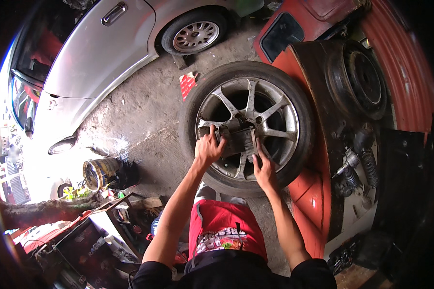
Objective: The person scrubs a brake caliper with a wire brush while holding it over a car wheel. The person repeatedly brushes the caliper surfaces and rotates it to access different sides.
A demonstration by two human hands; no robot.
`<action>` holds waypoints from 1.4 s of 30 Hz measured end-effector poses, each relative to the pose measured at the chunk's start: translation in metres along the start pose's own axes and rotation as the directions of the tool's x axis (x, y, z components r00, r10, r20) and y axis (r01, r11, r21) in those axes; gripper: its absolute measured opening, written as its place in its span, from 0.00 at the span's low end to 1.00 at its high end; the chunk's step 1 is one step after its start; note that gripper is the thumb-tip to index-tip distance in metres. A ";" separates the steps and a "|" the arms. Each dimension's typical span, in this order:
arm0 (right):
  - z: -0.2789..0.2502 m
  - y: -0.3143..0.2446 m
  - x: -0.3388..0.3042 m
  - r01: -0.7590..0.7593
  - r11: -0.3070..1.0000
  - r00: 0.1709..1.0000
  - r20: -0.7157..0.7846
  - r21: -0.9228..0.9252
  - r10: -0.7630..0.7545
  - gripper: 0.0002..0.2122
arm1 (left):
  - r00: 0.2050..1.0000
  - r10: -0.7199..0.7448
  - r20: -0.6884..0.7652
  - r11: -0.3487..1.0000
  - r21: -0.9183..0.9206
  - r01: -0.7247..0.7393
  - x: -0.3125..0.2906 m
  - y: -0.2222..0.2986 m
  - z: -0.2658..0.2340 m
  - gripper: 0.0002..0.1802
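Head view: over the middle of a spoked wheel (305, 130) lying face up, a dark metal part (237, 140) is held between two bare hands. The left hand (209, 149) has its fingers curled on the part's left edge, index finger stretched forward; the right hand (265, 169) grips its right edge between thumb and fingers. Just beyond the tyre, a red-and-white card (187, 85) lies on the rough floor (140, 91). Farther up and left stands a silver car (101, 43).

Crowding the right side are an orange-red body panel (306, 195), a dark steel rim (364, 79) and coil-spring shock absorbers (368, 161); whether the tyre touches the panel, I cannot tell. At lower left, well apart from the wheel, a grimy bucket (101, 173) lies tipped near a cluttered dark box (87, 253).

Pale lettering and a coloured print mark the person's red shorts (229, 224); lettering also shows on the box, and small, unclear print on the card.
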State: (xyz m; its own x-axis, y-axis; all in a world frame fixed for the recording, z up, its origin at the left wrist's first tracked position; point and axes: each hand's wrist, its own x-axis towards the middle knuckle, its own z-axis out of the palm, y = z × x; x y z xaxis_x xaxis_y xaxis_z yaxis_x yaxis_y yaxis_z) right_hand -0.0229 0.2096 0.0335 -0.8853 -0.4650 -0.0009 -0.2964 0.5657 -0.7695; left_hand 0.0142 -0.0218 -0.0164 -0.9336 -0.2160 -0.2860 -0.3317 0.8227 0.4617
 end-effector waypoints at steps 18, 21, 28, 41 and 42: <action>-0.009 -0.010 0.040 -0.123 0.983 0.984 0.112 -0.135 0.139 0.32 | 0.996 -0.031 -0.080 1.000 -0.006 0.031 0.006 -0.019 0.026 0.43; -0.012 -0.010 -0.001 0.065 0.995 0.996 -0.048 -0.081 -0.069 0.31 | 0.996 -0.045 -0.073 0.999 -0.001 0.045 0.003 -0.011 0.024 0.43; -0.002 -0.011 0.028 -0.244 0.970 0.969 0.045 -0.009 0.244 0.29 | 0.997 -0.081 -0.019 0.997 0.016 0.081 0.007 -0.013 0.023 0.45; 0.017 -0.009 0.020 -0.259 0.964 0.959 -0.105 0.062 0.264 0.24 | 0.992 0.121 -0.036 0.978 0.176 -0.113 0.014 -0.027 0.028 0.16; 0.021 -0.004 0.018 -0.256 0.963 0.951 -0.157 0.089 0.268 0.23 | 0.989 0.148 -0.017 0.976 0.163 -0.143 0.019 -0.030 0.030 0.17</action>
State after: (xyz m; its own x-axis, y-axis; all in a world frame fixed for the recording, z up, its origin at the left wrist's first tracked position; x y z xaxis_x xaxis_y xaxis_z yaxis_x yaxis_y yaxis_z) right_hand -0.0305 0.1845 0.0227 -0.9771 -0.1839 -0.1067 -0.0265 0.6032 -0.7972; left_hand 0.0106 -0.0350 -0.0614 -0.9744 -0.1007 -0.2008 -0.1682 0.9196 0.3549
